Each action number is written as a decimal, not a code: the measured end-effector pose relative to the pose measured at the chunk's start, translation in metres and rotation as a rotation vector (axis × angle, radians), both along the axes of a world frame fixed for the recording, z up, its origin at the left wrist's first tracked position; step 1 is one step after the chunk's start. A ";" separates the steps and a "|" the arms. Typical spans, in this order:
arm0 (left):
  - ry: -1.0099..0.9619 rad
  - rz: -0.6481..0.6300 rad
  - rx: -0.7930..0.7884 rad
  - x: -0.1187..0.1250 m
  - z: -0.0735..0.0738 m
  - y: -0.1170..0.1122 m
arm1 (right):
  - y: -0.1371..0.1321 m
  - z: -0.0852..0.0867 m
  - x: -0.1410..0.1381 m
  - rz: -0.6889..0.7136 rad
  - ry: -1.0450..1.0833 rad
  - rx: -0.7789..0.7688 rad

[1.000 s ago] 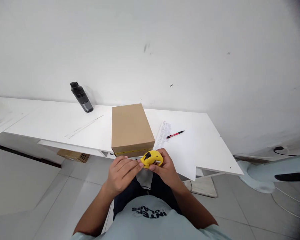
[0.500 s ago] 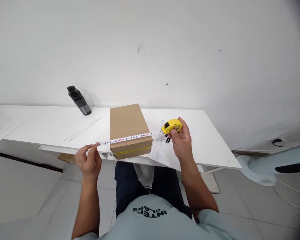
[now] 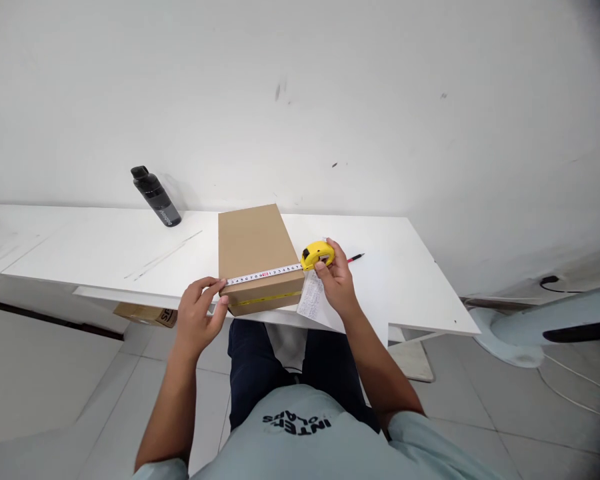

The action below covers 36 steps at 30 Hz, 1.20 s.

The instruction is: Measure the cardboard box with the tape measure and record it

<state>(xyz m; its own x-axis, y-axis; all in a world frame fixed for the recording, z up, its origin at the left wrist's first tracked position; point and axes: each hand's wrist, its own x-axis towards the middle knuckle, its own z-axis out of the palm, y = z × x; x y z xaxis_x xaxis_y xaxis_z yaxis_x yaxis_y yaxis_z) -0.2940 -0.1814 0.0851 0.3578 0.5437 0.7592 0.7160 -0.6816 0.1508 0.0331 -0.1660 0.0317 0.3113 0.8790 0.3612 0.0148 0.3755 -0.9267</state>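
Observation:
A brown cardboard box (image 3: 257, 240) sits at the front of the white table. Across its top, near the front edge, runs the white blade (image 3: 250, 275) of a yellow tape measure (image 3: 316, 255). My right hand (image 3: 339, 280) grips the yellow case at the box's right edge. At the left front corner, my left hand (image 3: 200, 317) holds the blade's end against the box with its fingertips; the thumb rests lower, by the box's side. A yellow strip with marks crosses the box's front face. Right of the box lies a sheet of paper with writing (image 3: 310, 298), partly behind my right hand.
A black bottle (image 3: 157, 198) stands at the back left of the table (image 3: 420, 287), close to the wall. A pen (image 3: 356, 257) lies right of my right hand. Below the table's left part is another cardboard box (image 3: 147, 315). A pale blue stand (image 3: 525, 333) is at the far right.
Both hands have come closer together. The tape measure's case has moved left to the box's edge, its blade is shorter, and the blade's end has moved right to the box's left corner.

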 end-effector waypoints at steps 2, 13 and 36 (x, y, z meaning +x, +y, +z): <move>-0.037 -0.004 -0.016 0.006 -0.002 -0.001 | 0.000 0.001 0.001 0.012 0.003 0.003; -0.332 0.050 -0.152 0.016 -0.024 0.000 | -0.004 -0.002 0.011 0.003 -0.058 -0.005; -0.392 0.114 0.003 0.026 -0.039 -0.009 | -0.007 -0.002 0.004 -0.011 0.048 -0.011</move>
<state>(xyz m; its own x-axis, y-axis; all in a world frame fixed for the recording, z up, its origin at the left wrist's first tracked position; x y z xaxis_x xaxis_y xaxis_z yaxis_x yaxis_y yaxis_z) -0.2675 -0.1905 0.0461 -0.0218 0.5606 0.8278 0.6758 -0.6019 0.4254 0.0369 -0.1731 0.0293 0.3375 0.8794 0.3357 -0.0257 0.3651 -0.9306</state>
